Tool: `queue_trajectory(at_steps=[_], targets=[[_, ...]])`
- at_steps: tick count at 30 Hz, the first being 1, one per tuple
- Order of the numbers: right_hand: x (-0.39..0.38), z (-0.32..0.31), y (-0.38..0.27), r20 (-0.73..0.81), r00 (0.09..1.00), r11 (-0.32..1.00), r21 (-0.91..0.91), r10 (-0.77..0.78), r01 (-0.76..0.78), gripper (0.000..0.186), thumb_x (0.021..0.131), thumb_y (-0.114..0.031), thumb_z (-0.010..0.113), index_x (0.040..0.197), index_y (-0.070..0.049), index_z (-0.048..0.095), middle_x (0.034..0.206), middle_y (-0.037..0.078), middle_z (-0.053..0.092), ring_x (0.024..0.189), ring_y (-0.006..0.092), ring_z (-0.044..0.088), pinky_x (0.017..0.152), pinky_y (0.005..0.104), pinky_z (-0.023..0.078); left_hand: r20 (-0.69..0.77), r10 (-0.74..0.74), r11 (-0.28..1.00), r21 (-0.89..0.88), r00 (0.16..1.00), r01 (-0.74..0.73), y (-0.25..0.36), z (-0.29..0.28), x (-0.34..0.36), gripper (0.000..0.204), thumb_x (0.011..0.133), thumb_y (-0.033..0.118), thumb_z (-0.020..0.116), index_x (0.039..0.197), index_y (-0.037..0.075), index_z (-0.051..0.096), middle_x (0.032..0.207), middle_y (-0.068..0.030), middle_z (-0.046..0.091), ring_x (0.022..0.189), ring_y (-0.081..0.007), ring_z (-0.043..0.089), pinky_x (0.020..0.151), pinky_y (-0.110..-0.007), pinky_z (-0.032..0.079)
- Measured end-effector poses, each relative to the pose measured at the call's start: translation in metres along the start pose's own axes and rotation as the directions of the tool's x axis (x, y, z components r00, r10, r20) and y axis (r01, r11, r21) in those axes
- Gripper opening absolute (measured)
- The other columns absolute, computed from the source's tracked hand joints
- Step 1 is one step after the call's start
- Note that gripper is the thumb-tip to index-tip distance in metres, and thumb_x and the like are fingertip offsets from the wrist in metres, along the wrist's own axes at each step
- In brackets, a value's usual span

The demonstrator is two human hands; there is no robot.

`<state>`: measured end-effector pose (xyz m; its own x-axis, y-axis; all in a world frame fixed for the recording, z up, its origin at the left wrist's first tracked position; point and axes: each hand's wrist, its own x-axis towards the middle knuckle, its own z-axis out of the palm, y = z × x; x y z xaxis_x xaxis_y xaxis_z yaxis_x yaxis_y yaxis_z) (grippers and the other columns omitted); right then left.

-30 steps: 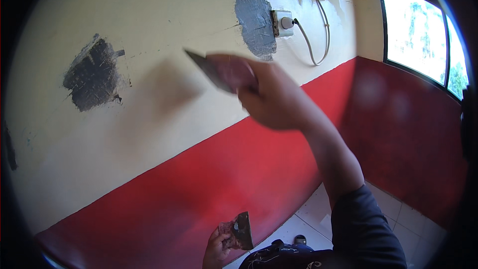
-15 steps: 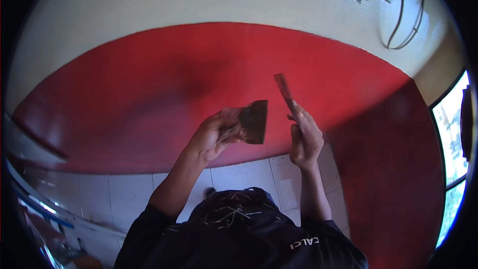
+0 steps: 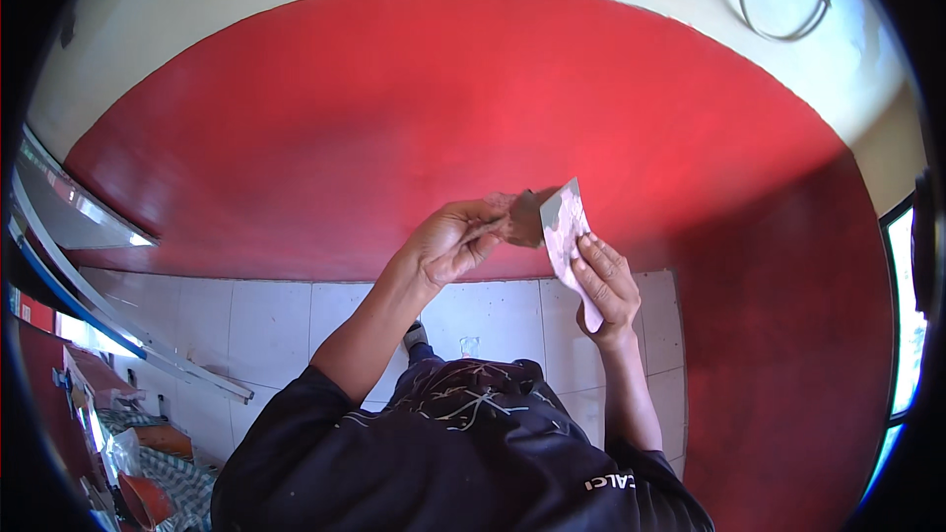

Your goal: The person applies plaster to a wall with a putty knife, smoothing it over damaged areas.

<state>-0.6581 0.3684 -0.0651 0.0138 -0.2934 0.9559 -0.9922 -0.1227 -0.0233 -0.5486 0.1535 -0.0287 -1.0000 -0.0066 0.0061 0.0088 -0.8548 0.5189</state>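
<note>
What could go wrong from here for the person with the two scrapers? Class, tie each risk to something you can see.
1. The dark-bladed scraper in the left grip is right up by the pink-and-grey scraper, so a slip might nick the right grip.
2. If either tool came loose, it might drop to the tiled floor, perhaps near the foot.

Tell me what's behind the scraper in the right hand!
Around the scraper you see red wall, and white floor tiles by its lower end. It covers what's straight behind, so I can't tell whether the other scraper reaches there.
</note>
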Motion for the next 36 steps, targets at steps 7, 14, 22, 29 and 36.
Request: queue_trajectory(at_steps=[7,14,22,29,36], targets=[[-0.015,-0.103,0.015,0.29,0.957,0.993,-0.116,0.007,0.028,0.032,0.07,-0.011,0.066,0.102,-0.009,0.068,0.111,0.011,0.064,0.105,0.0279,0.06,0.075,0.0353,0.046,-0.047,0.194,0.968,0.172,0.98,-0.183,-0.031,0.101,0.011,0.016,0.086,0.001,0.048,0.1,-0.007,0.051,0.084,-0.0156,0.064,0.065,-0.0185,0.067,0.05,-0.021,0.059],[-0.055,-0.184,0.041,-0.008,0.608,0.403,0.756,0.794,-0.516,0.022,0.088,0.001,0.05,0.109,0.001,0.056,0.104,0.012,0.062,0.089,0.0197,0.062,0.069,0.0356,0.05,0.097,0.418,0.691,0.611,0.903,-0.385,-0.095,0.187,0.02,0.032,0.082,0.005,0.051,0.114,0.005,0.05,0.096,-0.0092,0.063,0.08,-0.0204,0.066,0.059,-0.034,0.058],[-0.156,-0.339,-0.034,0.556,-0.021,-0.542,0.799,0.831,-0.26,0.013,0.08,-0.017,0.058,0.092,-0.012,0.06,0.084,-0.002,0.065,0.08,0.0138,0.061,0.065,0.0305,0.046,-0.103,0.265,0.95,0.199,0.959,-0.241,-0.301,0.141,-0.032,0.045,0.086,0.008,0.047,0.13,0.002,0.037,0.113,-0.0115,0.056,0.091,-0.0209,0.063,0.07,-0.038,0.058],[-0.106,-0.322,-0.041,0.513,0.134,-0.359,0.74,0.848,-0.569,0.034,0.079,-0.009,0.06,0.111,-0.006,0.05,0.095,0.007,0.061,0.085,0.0217,0.061,0.064,0.0331,0.048,-0.25,0.376,0.926,0.142,0.892,-0.35,-0.289,0.101,-0.122,0.044,0.087,0.005,0.042,0.131,0.0,0.037,0.119,-0.0134,0.055,0.102,-0.0225,0.061,0.074,-0.037,0.057],[0.129,-0.201,-0.009,0.182,0.733,0.633,0.398,0.655,-0.664,0.029,0.087,-0.007,0.043,0.115,-0.001,0.051,0.077,0.006,0.056,0.071,0.0149,0.057,0.063,0.0307,0.048,-0.442,0.417,0.9,0.075,0.794,-0.43,-0.206,0.051,-0.187,0.044,0.086,0.003,0.04,0.13,0.0,0.037,0.118,-0.0133,0.055,0.098,-0.0234,0.062,0.066,-0.031,0.059]])
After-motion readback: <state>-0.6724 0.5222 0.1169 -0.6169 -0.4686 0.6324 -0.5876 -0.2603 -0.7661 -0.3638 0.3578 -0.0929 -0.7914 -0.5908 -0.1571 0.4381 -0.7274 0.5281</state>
